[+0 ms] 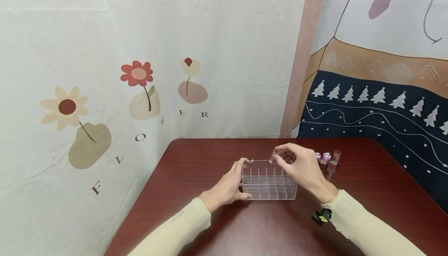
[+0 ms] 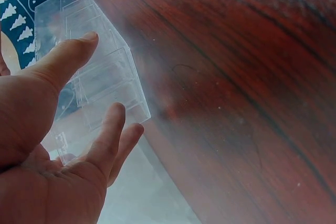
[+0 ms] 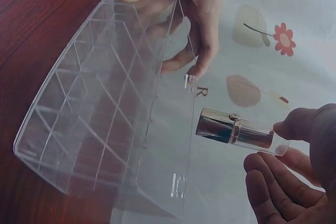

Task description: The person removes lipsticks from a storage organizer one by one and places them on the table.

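Note:
A clear plastic organizer box (image 1: 269, 192) with several compartments stands on the table, its clear hinged lid raised at the back. My left hand (image 1: 226, 184) holds the box at its left end, thumb at the front and fingers toward the back. Above the lid's upper edge, my right hand (image 1: 303, 167) pinches a lipstick tube (image 3: 239, 131) by its clear end between thumb and fingers. The tube's other end is shiny and metallic, and it points toward the box in the right wrist view. No items show in the compartments.
Just past my right hand on the table (image 1: 210, 155) stand two small pink-and-silver containers (image 1: 326, 157) and clear-capped tubes (image 1: 333, 165), partly hidden by the hand. Printed cloth (image 1: 238, 53) hangs behind the table's back edge.

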A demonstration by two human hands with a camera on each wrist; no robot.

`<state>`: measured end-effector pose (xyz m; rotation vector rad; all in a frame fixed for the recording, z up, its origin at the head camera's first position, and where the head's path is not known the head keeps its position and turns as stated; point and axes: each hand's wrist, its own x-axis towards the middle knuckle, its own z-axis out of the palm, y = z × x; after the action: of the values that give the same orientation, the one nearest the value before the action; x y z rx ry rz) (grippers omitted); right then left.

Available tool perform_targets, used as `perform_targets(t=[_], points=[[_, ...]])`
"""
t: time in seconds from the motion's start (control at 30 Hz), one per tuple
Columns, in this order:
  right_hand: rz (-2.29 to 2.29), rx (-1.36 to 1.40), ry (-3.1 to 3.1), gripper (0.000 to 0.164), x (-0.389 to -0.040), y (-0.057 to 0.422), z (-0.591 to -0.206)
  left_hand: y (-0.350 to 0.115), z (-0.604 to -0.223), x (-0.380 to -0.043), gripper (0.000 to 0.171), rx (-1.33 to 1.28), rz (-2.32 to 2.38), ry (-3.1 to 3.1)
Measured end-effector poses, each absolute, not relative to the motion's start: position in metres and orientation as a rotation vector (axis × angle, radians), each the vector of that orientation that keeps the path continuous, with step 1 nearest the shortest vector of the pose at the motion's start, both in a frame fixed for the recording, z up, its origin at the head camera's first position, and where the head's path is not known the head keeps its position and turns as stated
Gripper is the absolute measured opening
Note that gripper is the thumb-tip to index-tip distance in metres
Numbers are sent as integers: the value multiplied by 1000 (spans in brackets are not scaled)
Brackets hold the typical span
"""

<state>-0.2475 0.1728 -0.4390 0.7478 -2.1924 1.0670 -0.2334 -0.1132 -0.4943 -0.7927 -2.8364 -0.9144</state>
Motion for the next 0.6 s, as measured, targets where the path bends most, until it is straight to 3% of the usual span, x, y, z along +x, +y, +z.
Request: perform_targets(t=[0.6], points=[[951, 614, -2233, 28, -246, 205, -434, -112, -495, -232, 121, -780, -924, -2842]])
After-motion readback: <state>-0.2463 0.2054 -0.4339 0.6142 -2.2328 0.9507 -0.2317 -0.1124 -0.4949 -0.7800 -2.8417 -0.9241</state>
